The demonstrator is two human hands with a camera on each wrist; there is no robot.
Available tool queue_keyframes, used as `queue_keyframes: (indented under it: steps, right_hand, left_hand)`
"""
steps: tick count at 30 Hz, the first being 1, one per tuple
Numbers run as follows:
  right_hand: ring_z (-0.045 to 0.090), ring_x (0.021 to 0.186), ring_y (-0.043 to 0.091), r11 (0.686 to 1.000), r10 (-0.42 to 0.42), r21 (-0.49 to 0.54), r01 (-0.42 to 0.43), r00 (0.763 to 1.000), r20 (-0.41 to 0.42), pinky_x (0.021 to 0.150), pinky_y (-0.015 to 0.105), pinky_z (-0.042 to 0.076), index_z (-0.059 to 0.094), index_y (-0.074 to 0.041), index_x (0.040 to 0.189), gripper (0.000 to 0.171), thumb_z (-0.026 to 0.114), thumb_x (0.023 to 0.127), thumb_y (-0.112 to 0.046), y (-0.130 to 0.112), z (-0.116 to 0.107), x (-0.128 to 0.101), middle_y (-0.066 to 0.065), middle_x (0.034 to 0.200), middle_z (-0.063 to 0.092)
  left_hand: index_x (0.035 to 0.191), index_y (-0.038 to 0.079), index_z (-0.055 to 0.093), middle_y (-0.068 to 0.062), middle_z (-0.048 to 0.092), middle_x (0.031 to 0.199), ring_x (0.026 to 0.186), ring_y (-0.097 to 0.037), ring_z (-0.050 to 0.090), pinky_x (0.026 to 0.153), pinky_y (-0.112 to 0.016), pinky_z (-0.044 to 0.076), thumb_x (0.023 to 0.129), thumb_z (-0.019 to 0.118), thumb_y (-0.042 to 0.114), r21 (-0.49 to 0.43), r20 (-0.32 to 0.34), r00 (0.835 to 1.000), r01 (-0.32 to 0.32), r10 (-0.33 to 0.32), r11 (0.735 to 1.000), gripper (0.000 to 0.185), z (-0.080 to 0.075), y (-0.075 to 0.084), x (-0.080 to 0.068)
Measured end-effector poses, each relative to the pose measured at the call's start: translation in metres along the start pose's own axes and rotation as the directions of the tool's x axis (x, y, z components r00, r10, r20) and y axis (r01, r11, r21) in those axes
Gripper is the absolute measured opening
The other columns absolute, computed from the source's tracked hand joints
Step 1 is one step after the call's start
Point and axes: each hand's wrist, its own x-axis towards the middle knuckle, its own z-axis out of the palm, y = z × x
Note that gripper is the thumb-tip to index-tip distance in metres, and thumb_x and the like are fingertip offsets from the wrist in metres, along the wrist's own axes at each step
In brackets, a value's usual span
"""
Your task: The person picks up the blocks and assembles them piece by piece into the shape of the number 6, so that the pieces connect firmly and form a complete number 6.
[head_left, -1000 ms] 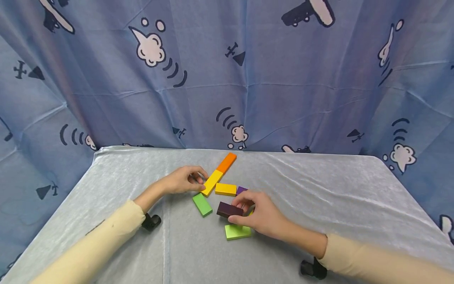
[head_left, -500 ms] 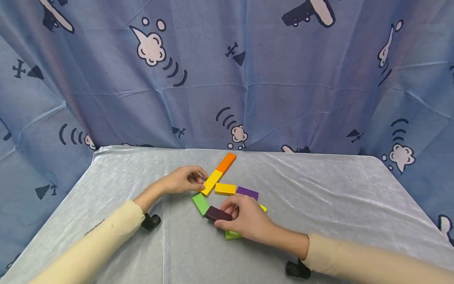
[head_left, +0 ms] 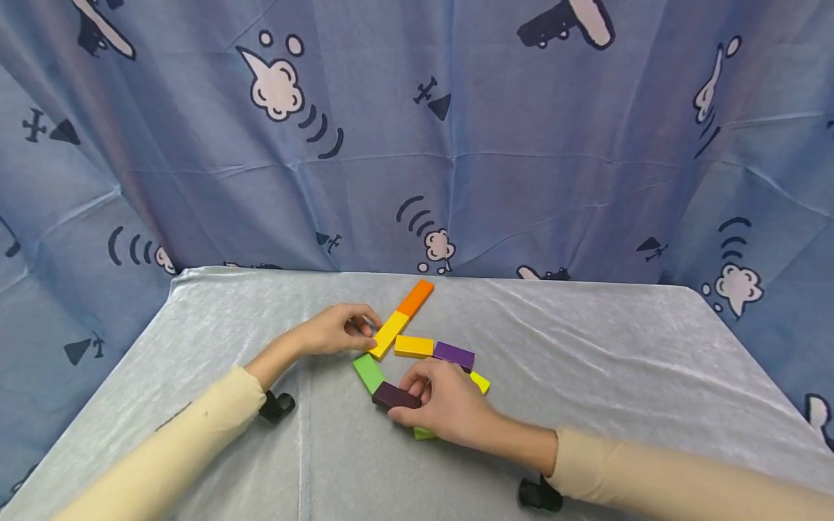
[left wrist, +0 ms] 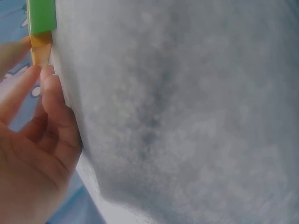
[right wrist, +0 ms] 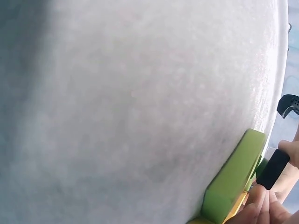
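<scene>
Your right hand (head_left: 449, 409) pinches the dark purple block (head_left: 396, 396) low beside the green block (head_left: 368, 372); your left hand's (head_left: 335, 331) curled fingers steady the yellow block (head_left: 389, 334).

Left hand (left wrist: 28, 154): fills the lower left corner; palm and curled fingers seen from close, held against the cloth's edge.
Fingertips (left wrist: 49, 81): close on the near end of the yellow block, one from each side.
Yellow block (left wrist: 40, 46): small piece at upper left, only its end visible, partly blurred.
Green block (left wrist: 42, 16): at the top left edge, directly above the yellow block and touching it; cut off by the frame.
Table cloth (left wrist: 187, 112): pale grey, soft and fuzzy, out of focus; covers most of the view.
Blue curtain (left wrist: 14, 28): narrow strip at the far left, with white print.
</scene>
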Motion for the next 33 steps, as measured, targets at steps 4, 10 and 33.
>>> queue_keyframes:
  steps: [4,10,33]
  right_hand:
    - [0.057,0.066,0.012,1.000,0.005,-0.011,-0.005,1.000,0.005,0.060,0.027,0.050,0.070,-0.014,0.087,0.026,0.091,0.077,-0.026,0.0000,-0.0001,0.0002,-0.007,0.078,0.061]
    - [0.056,0.068,0.012,0.999,0.013,-0.029,-0.012,1.000,0.010,0.061,0.027,0.050,0.070,-0.015,0.087,0.026,0.091,0.078,-0.026,0.0011,0.0000,0.0006,-0.007,0.078,0.061]
    - [0.056,0.067,0.011,0.998,0.003,-0.057,-0.001,1.000,0.024,0.061,0.026,0.049,0.070,-0.018,0.085,0.025,0.091,0.078,-0.030,0.0002,0.0039,0.0003,-0.007,0.077,0.060]
  left_hand:
    - [0.120,0.004,0.067,-0.005,0.066,0.097,0.087,-0.019,0.064,0.078,-0.034,0.053,0.095,0.075,0.013,-0.001,0.000,1.000,0.002,-0.002,1.000,0.028,-0.0002,-0.0003,-0.0007]
    - [0.121,0.005,0.067,-0.004,0.065,0.096,0.085,-0.019,0.062,0.077,-0.034,0.052,0.095,0.075,0.014,0.009,0.000,1.000,0.000,0.000,1.000,0.028,-0.0005,-0.0013,-0.0002]
    - [0.120,0.004,0.067,-0.003,0.066,0.096,0.084,-0.018,0.062,0.077,-0.034,0.052,0.095,0.074,0.013,0.011,0.000,1.000,0.003,-0.003,1.000,0.027,0.0002,-0.0012,0.0012]
